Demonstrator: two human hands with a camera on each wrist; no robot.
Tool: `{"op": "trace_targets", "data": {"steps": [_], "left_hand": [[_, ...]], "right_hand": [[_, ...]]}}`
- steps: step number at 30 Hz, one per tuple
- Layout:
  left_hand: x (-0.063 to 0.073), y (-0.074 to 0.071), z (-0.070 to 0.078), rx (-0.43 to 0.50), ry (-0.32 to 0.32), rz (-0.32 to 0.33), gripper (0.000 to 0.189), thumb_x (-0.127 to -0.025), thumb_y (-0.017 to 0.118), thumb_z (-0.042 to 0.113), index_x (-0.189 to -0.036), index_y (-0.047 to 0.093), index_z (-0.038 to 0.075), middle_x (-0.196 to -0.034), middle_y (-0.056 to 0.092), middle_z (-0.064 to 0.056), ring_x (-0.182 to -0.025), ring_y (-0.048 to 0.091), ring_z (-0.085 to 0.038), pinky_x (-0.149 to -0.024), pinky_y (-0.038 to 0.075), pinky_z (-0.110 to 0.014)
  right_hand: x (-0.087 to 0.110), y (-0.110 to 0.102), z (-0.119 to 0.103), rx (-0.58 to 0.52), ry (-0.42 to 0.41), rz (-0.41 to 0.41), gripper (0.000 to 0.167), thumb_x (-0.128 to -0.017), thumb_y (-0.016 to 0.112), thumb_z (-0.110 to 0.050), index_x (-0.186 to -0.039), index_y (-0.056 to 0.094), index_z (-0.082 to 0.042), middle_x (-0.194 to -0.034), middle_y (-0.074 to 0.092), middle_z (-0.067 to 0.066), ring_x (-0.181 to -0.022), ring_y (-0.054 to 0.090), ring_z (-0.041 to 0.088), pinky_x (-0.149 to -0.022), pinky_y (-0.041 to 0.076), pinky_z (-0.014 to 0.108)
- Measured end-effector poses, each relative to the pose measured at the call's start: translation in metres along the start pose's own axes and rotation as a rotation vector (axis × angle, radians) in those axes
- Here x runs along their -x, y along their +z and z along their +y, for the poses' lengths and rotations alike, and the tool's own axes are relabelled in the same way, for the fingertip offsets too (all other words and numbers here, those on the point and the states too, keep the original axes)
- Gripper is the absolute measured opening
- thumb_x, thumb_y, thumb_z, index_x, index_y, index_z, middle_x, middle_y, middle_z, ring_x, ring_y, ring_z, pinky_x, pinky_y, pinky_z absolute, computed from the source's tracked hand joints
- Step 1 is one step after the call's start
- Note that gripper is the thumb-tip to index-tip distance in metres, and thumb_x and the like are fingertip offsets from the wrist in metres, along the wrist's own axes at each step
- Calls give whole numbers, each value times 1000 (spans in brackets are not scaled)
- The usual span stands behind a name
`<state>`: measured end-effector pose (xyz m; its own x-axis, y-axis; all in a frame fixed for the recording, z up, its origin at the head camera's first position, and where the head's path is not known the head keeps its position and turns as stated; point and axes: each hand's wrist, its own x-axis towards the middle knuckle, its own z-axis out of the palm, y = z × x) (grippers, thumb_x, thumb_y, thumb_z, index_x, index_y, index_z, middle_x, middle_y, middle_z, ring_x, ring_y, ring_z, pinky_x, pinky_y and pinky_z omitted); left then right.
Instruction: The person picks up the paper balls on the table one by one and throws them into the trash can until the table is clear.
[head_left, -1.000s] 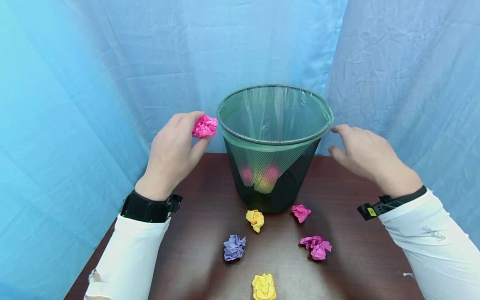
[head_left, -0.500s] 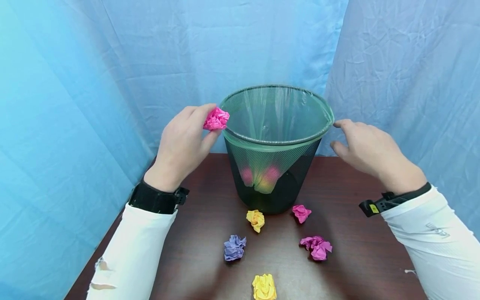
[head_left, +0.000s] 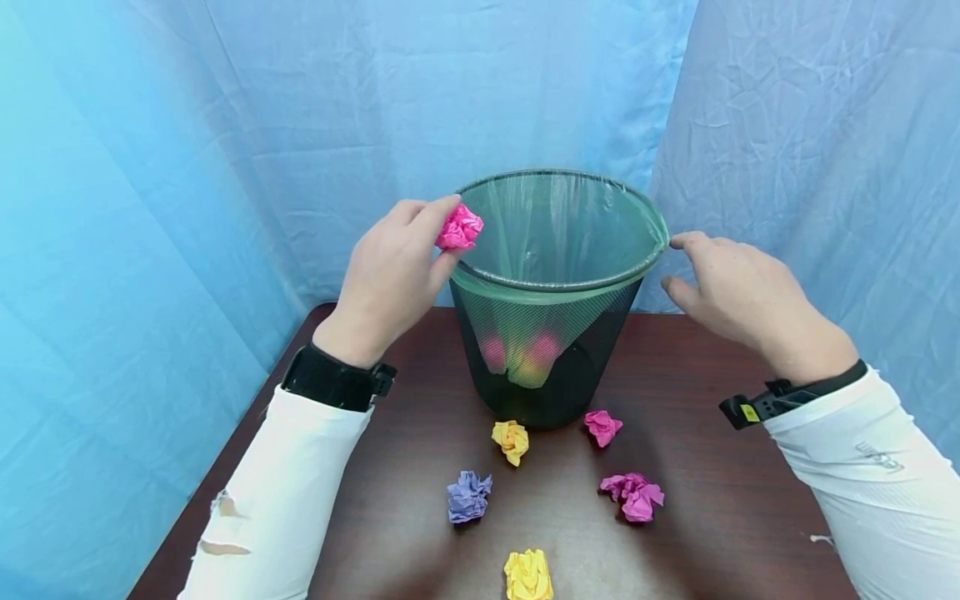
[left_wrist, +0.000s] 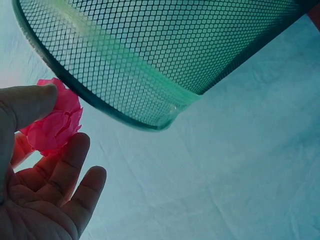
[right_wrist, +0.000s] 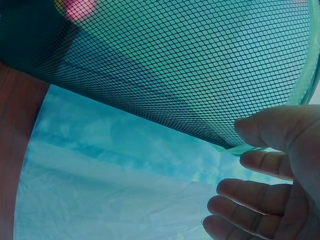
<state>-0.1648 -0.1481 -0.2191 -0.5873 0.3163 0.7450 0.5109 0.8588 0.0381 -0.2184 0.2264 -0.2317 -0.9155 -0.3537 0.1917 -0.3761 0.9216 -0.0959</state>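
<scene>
My left hand (head_left: pixel 393 271) pinches a crumpled pink paper ball (head_left: pixel 460 227) between thumb and fingers, over the left rim of a black mesh wastebasket (head_left: pixel 480 350). In the left wrist view the pink paper ball (left_wrist: pixel 57 120) overlaps the basket's rim. A green plastic liner (head_left: pixel 555 225) lines the basket and folds over its rim. My right hand (head_left: pixel 738 292) is at the right side of the rim, a fingertip right at the edge. Its fingers are relaxed and hold nothing, as the right wrist view shows the hand (right_wrist: pixel 280 185) beside the mesh.
Pink and yellow paper balls (head_left: pixel 542 348) show through the mesh at the basket's bottom. On the dark wooden table (head_left: pixel 390 500) lie two yellow balls (head_left: pixel 512 442), a purple one (head_left: pixel 468 497), a pink one (head_left: pixel 602 427) and a magenta one (head_left: pixel 633 497). Blue curtains (head_left: pixel 300 100) hang behind.
My left hand has carried the pink paper ball rightward and up, from left of the basket to over its rim. My right hand has shifted slightly up at the rim.
</scene>
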Motion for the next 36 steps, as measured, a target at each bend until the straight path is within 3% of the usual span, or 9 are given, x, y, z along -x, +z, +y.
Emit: {"op": "trace_targets", "data": {"steps": [7,25,36], "left_hand": [[-6,4,4,5,-22,-56,54,-97,77,23,-145,60,5,-128,68,-20,-113,68,-31,-89,62,-44],[-24,4,8,7,-43,-118,54,-99,72,25,-148,58,6,-130,68,-18,-117,66,-30,-91,61,-43],[-28,7,9,-8,-49,-185,53,-98,74,22,-146,59,5,-130,68,-17,-118,66,-29,-92,61,-42]], "right_hand": [[0,-1,-1,-3,6,-9,61,-104,55,-32,-153,42,2,-139,58,34,-117,60,53,-87,50,70],[2,-4,-1,-9,4,1,61,-104,55,-32,-154,43,0,-141,58,34,-118,60,53,-86,50,70],[2,-3,-1,-7,13,-10,61,-104,55,-33,-154,43,1,-141,57,35,-119,59,54,-88,50,71]]}}
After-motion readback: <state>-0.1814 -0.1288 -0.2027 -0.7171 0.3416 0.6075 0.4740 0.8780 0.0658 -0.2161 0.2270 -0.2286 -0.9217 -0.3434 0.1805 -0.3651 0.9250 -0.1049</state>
